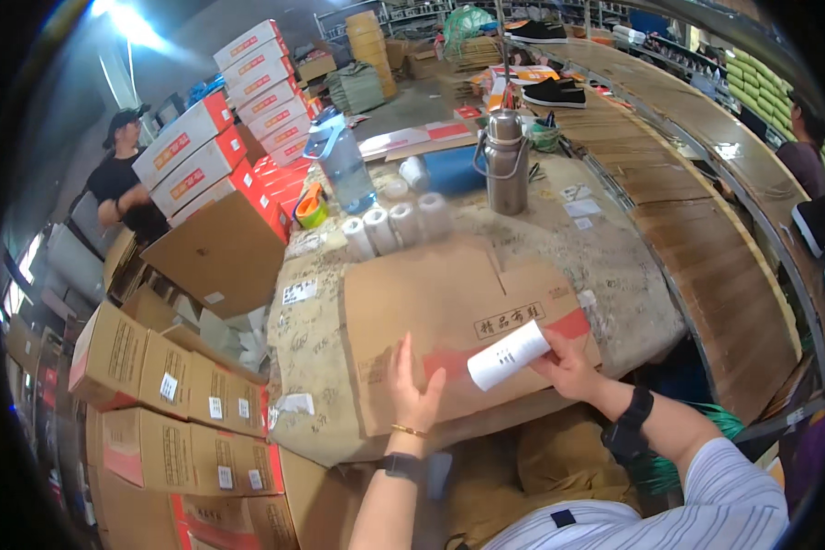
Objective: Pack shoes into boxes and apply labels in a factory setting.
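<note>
The label roll [507,356] looks like smooth white paper with a soft, low sheen, as do the upright rolls [379,231], while the flat carton [422,307] is plain matt cardboard with a printed red band, much like the dull brown stacked boxes [188,371]. The bench [632,275] wears a rough, scuffed, stained covering that resembles cloth, and on it the flask [507,170] shows brushed, softly shining metal and the jug [346,170] clear, glossy bluish plastic. The long brown boards [697,243] look like smooth, shiny wood, and the striped sleeve [733,481] is matt, creased cloth.
</note>
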A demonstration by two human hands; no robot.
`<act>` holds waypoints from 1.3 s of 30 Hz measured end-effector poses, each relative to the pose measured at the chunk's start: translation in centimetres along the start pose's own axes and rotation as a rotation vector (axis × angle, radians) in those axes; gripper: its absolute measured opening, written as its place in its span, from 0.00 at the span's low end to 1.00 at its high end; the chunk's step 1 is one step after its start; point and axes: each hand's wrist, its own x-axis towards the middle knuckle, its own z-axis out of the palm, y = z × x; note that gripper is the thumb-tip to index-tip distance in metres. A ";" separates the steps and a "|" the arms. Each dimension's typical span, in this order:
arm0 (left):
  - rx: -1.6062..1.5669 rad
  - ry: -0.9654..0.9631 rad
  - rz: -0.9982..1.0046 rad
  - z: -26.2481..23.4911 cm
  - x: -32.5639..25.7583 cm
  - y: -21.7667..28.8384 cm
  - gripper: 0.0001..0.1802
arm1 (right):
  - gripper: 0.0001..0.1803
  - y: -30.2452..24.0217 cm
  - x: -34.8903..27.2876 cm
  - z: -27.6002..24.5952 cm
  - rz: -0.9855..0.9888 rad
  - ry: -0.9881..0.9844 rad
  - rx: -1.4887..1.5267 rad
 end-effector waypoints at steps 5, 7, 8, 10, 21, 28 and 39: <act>-0.421 -0.199 0.038 -2.4 -4.4 8.2 0.30 | 0.26 1.0 -4.9 4.2 0.069 -0.045 0.135; -0.570 -0.201 -0.119 -3.2 -6.5 8.1 0.20 | 0.25 0.4 -5.3 6.4 0.057 -0.047 0.135; -0.557 -0.176 -0.139 -4.0 -7.4 8.0 0.17 | 0.25 0.1 -5.5 7.5 0.042 -0.034 0.119; -0.559 -0.127 -0.193 -5.5 -9.1 7.4 0.16 | 0.21 -0.5 -5.8 9.1 0.116 -0.060 0.146; -0.182 0.229 -0.167 -8.8 -14.2 6.0 0.09 | 0.08 -1.9 -6.9 14.1 0.102 -0.181 -0.158; 0.224 0.313 0.051 -9.5 -15.1 5.9 0.11 | 0.10 -0.7 -8.3 15.5 0.199 -0.141 -0.093; 0.302 0.368 0.020 -9.2 -18.3 5.7 0.10 | 0.09 1.3 -9.7 17.0 0.313 -0.090 0.082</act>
